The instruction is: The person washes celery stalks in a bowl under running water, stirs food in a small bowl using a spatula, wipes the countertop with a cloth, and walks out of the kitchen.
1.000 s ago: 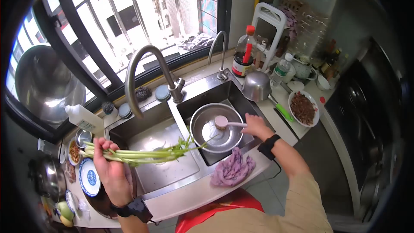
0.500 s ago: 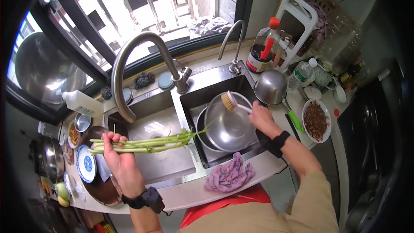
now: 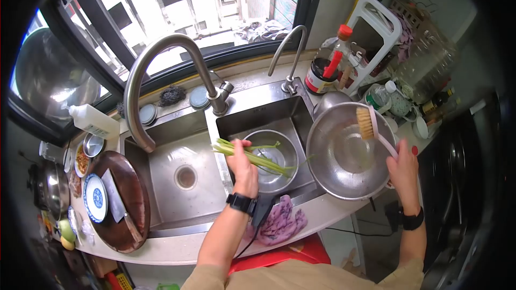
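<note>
In my left hand (image 3: 244, 171) is a bunch of green celery stalks (image 3: 269, 164), held over a round metal basin (image 3: 287, 150) in the right sink bowl. Some water seems to be in that basin. My right hand (image 3: 403, 172) grips the right rim of a metal colander (image 3: 344, 156), raised over the counter right of the sink. A scrub brush (image 3: 367, 123) with tan bristles and a pale handle lies across the colander, its handle end at my right fingers. Part of those fingers is hidden behind the rim.
Left of the sink, a round wooden board (image 3: 131, 198) bears a cleaver (image 3: 116, 196) and a blue-white plate (image 3: 95, 198). The large faucet (image 3: 161, 48) arches over the left bowl. A purple cloth (image 3: 279, 223) lies at the front edge. Bottles (image 3: 325, 67) crowd the back right.
The colander and brush have moved out of the right sink bowl to the right, uncovering the basin. My left hand has carried the celery rightward from the left bowl to above the basin.
</note>
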Tool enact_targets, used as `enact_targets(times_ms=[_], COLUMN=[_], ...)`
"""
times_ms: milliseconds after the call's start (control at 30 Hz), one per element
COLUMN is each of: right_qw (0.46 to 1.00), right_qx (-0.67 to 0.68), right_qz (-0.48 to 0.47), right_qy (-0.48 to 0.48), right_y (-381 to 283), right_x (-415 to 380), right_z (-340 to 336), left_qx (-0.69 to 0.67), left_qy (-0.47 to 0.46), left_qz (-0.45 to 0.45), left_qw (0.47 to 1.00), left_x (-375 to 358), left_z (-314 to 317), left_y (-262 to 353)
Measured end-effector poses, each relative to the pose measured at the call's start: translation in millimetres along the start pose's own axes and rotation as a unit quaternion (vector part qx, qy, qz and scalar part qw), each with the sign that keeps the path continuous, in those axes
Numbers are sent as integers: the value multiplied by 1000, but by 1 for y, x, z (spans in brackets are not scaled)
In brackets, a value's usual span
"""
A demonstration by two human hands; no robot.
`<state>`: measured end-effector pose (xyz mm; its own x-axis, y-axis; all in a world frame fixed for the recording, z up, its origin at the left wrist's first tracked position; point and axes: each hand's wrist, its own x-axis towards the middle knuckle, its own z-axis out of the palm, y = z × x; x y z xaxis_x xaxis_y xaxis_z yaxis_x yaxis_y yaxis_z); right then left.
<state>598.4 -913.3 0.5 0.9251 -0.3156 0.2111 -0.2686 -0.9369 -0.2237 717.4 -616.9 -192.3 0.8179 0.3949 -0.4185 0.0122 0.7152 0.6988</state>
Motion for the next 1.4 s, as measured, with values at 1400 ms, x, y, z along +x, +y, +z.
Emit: enact_targets(times_ms=[1400], right_qw=[986], right_qx=[-49], right_qz=[-127], right_qy=[99], right_y=[-61], right_x=[29], right_z=[-15], left_qx=[637], left_qy=[-109], left_qz=[-22], left_qw=[763], left_x=[-6], left_z=[-8], left_y=[59])
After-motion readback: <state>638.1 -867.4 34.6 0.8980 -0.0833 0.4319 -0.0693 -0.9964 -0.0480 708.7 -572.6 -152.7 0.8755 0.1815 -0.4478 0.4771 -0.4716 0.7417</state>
